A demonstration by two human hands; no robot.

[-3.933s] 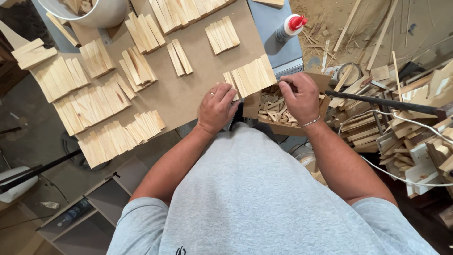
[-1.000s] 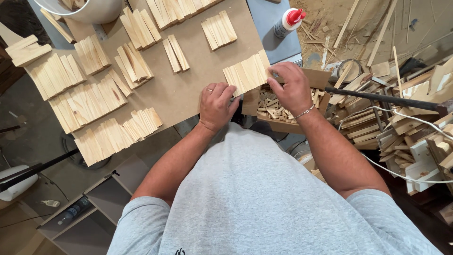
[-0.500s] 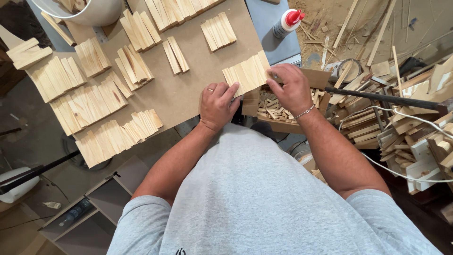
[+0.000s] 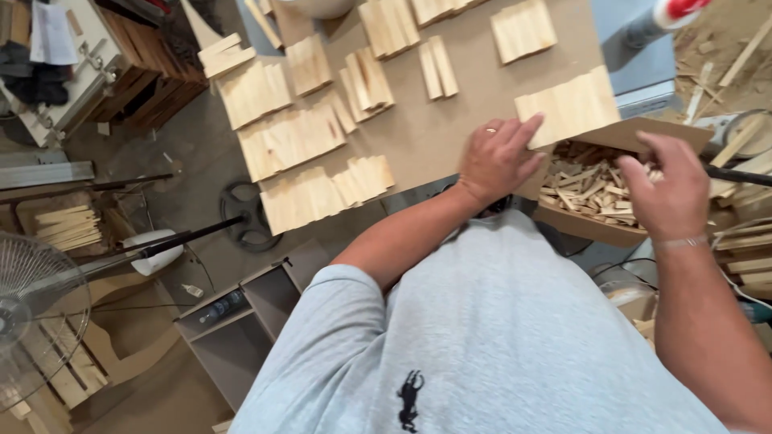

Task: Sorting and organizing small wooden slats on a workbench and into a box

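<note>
My left hand (image 4: 497, 158) rests on the brown board (image 4: 450, 128), its fingertips touching the near end of a row of pale wooden slats (image 4: 569, 105). My right hand (image 4: 670, 186) hovers with spread fingers above a cardboard box (image 4: 587, 223) full of small wood offcuts; it holds nothing that I can see. The box sits at the board's right edge, just below the slat row.
Several more slat groups (image 4: 293, 138) lie across the board. A glue bottle (image 4: 661, 18) stands at the far right. Scrap wood piles up on the right (image 4: 744, 241). A fan (image 4: 36, 313), a low shelf unit (image 4: 241, 321) and a black stand (image 4: 161, 245) are on the left.
The view has swung left and tilted. My right hand has left the slat row and moved over the box with fingers apart. My left hand stays at the row's end.
</note>
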